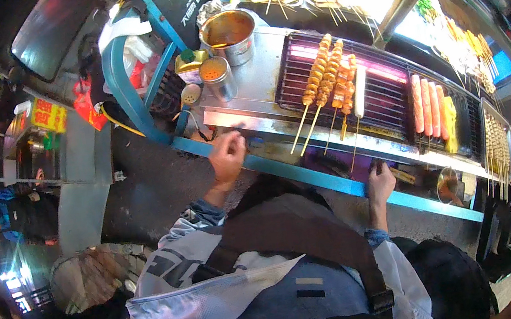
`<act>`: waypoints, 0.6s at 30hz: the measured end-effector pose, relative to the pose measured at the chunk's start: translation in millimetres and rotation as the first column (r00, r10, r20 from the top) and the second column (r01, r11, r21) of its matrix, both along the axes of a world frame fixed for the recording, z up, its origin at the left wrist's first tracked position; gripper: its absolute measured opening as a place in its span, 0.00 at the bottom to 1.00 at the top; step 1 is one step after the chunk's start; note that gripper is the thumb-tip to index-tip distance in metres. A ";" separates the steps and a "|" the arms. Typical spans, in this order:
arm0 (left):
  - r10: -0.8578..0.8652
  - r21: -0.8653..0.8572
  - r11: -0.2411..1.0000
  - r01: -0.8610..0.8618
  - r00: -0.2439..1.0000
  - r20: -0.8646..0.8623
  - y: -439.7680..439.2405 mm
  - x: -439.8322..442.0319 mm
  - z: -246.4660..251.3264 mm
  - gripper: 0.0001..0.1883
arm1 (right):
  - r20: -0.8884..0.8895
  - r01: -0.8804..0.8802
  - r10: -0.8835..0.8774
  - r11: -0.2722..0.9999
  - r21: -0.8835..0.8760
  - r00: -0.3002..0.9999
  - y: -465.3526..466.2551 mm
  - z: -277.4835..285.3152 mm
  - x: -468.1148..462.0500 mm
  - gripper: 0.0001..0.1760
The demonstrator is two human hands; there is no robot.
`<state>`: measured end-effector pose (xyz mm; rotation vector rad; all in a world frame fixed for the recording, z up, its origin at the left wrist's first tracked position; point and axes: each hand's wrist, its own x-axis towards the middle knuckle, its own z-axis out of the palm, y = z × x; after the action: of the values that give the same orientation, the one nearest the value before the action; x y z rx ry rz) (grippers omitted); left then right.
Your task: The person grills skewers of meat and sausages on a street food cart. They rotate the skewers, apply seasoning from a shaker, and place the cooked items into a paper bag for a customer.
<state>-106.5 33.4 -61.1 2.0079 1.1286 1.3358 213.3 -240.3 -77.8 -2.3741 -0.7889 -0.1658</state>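
Note:
My left hand (228, 159), loosely curled, hovers over the stall's blue front rail, beside the left end of the metal ledge. My right hand (380, 182) is further along that rail, its fingertips at a small dark object (376, 164) that I cannot make out. Above, skewers of spiral-cut food (318, 72), skewers of meat-like chunks (344, 84) and one pale white sausage on a stick (360, 91) lie across a wire grill (383, 109) with pinkish glowing heating bars. Their sticks point towards me. Several pink sausages (428, 108) and a yellow skewer (450, 125) lie further right.
A steel pot of reddish sauce (240, 56), a shaker with an orange lid (218, 79) and a yellow-topped tin (191, 60) stand left of the grill. A blue rail (308, 182) crosses before me. A tray of thin skewers (495, 140) sits at the right end.

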 end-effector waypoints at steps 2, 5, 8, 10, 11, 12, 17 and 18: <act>0.162 0.113 0.979 -0.170 0.984 0.078 31.9 -10.4 4.5 0.13 | -0.040 0.007 -0.007 1.000 0.022 0.999 -0.4 0.7 -0.4 0.12; 0.250 0.121 0.959 -0.255 0.967 0.051 94.4 -35.0 8.9 0.29 | -0.032 0.006 -0.006 1.000 -0.003 0.999 -0.8 -1.0 1.0 0.13; 0.168 0.063 0.986 -0.157 0.957 -0.235 152.7 -50.3 4.4 0.39 | -0.024 0.016 -0.017 0.999 -0.043 1.000 -2.3 -4.3 2.6 0.13; 0.062 -0.076 0.994 -0.081 0.974 -0.218 171.3 -51.9 -4.8 0.42 | -0.015 0.020 -0.021 0.999 -0.033 1.000 -3.3 -6.1 3.4 0.13; 0.013 -0.176 0.983 -0.052 0.976 -0.218 177.0 -52.7 -8.0 0.43 | -0.008 0.023 -0.023 0.999 -0.022 1.000 -3.6 -6.7 4.0 0.13; 0.009 -0.228 0.972 -0.062 0.974 -0.228 179.9 -51.4 -10.9 0.45 | -0.035 0.022 -0.021 0.999 0.027 0.999 -3.6 -7.4 4.3 0.12; 0.119 -0.174 0.975 -0.136 0.987 -0.106 162.4 -60.9 7.6 0.49 | -0.052 0.047 -0.038 0.981 0.189 0.998 -10.7 -10.3 4.0 0.11; 0.142 -0.156 0.977 -0.146 0.989 -0.034 154.8 -65.6 19.7 0.49 | -0.033 0.050 -0.043 0.964 0.263 0.999 -12.8 -10.7 3.3 0.11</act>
<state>-172.1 188.2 -41.4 1.8618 1.3685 1.2521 216.7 -253.1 -88.5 -2.1392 -0.6545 -0.2421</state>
